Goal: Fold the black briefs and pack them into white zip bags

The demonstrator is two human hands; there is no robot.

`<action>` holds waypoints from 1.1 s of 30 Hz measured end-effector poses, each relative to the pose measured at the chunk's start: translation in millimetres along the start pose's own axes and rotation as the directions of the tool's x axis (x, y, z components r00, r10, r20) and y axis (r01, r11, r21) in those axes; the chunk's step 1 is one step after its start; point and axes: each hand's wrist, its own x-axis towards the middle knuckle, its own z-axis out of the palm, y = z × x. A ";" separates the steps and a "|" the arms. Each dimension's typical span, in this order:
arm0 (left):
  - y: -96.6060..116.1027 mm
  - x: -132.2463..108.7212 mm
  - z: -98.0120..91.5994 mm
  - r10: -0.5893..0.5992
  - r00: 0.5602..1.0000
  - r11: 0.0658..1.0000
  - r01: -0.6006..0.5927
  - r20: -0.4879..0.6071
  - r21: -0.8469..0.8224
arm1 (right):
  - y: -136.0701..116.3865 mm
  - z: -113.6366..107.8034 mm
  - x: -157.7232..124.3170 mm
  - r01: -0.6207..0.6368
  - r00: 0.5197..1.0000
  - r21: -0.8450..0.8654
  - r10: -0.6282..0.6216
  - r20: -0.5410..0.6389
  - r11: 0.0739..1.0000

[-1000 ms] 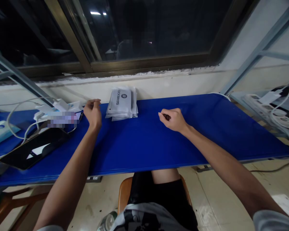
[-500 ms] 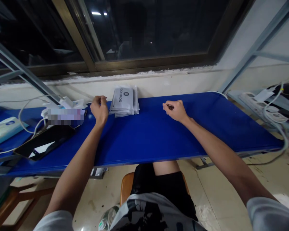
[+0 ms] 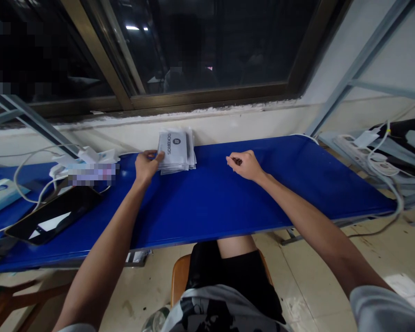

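A stack of white printed pouches (image 3: 178,150) lies at the back of the blue table (image 3: 228,198), against the wall. My left hand (image 3: 147,166) reaches its left edge, with thumb and fingers pinching the top pouch. My right hand (image 3: 245,165) rests on the table to the right of the stack, fingers curled round a small dark object I cannot make out.
A black tablet (image 3: 51,214) lies at the left front of the table. White cables and chargers (image 3: 83,159) sit behind it. A power strip with plugs (image 3: 366,152) rests on the shelf at the right. The wall and window frame stand directly behind the table.
My left hand has moved right from beside the chargers to the stack and taken hold of the top pouch's edge. My right hand has stayed closed in nearly the same place.
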 end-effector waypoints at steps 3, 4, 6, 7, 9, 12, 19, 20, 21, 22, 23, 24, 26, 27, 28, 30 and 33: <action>-3.4 3.4 -3.0 -0.026 1.000 0.999 0.026 0.009 -0.024 | -1.1 3.6 -0.5 -0.022 1.000 0.050 0.021 0.023 0.999; -1.9 4.0 -4.9 -0.025 1.000 0.999 0.024 -0.005 -0.029 | -2.8 5.5 -0.4 -0.047 0.999 0.086 0.045 0.028 0.995; 5.6 3.8 -8.8 0.012 0.999 0.995 -0.017 -0.044 -0.099 | -8.8 10.3 0.7 -0.128 0.992 0.205 0.120 0.049 0.970; 11.6 2.1 -9.9 0.045 0.998 0.982 -0.053 -0.051 -0.179 | -13.0 13.1 1.7 -0.177 0.984 0.293 0.164 0.070 0.940; 26.5 -6.7 -8.8 0.117 0.992 0.921 -0.122 -0.037 -0.370 | -21.7 18.2 4.6 -0.273 0.962 0.498 0.239 0.134 0.823; 50.5 -36.9 1.5 0.211 0.967 0.776 -0.076 0.144 -0.626 | -28.9 21.7 9.8 -0.383 0.917 0.734 0.325 0.231 0.560; 74.1 -90.5 22.9 0.321 0.582 0.726 0.356 0.747 -0.589 | -20.8 1.3 11.0 -0.504 0.818 0.644 0.558 0.141 0.576; 72.7 -88.6 22.8 0.305 0.601 0.734 0.346 0.738 -0.585 | -23.8 -0.6 9.5 -0.531 0.827 0.597 0.523 0.208 0.601; 70.7 -85.8 22.2 0.286 0.631 0.751 0.320 0.721 -0.578 | -28.4 -0.8 7.8 -0.545 0.834 0.552 0.474 0.283 0.631; 68.5 -82.9 21.5 0.272 0.652 0.775 0.287 0.707 -0.563 | -34.5 0.6 5.9 -0.543 0.839 0.514 0.412 0.355 0.664; 66.5 -80.8 20.8 0.266 0.653 0.802 0.257 0.709 -0.538 | -41.3 3.5 3.8 -0.524 0.843 0.485 0.344 0.415 0.700; 64.7 -79.9 20.3 0.265 0.623 0.831 0.240 0.736 -0.502 | -48.1 7.6 1.8 -0.491 0.847 0.462 0.281 0.451 0.739; 62.6 -82.6 20.8 0.259 0.503 0.881 0.227 0.825 -0.415 | -59.3 17.0 -2.0 -0.412 0.866 0.421 0.204 0.456 0.808; 62.3 -85.7 21.8 0.249 0.447 0.899 0.222 0.859 -0.377 | -62.5 21.2 -3.4 -0.380 0.880 0.398 0.194 0.433 0.835; 62.4 -89.3 23.4 0.237 0.409 0.912 0.220 0.881 -0.347 | -64.0 24.6 -4.4 -0.357 0.893 0.373 0.196 0.405 0.856; 63.5 -96.3 27.1 0.216 0.400 0.919 0.224 0.891 -0.323 | -62.5 28.2 -4.6 -0.334 0.910 0.343 0.206 0.359 0.878; 66.7 -99.7 29.1 0.207 0.483 0.913 0.216 0.851 -0.345 | -56.9 25.9 -1.8 -0.322 0.917 0.357 0.194 0.349 0.877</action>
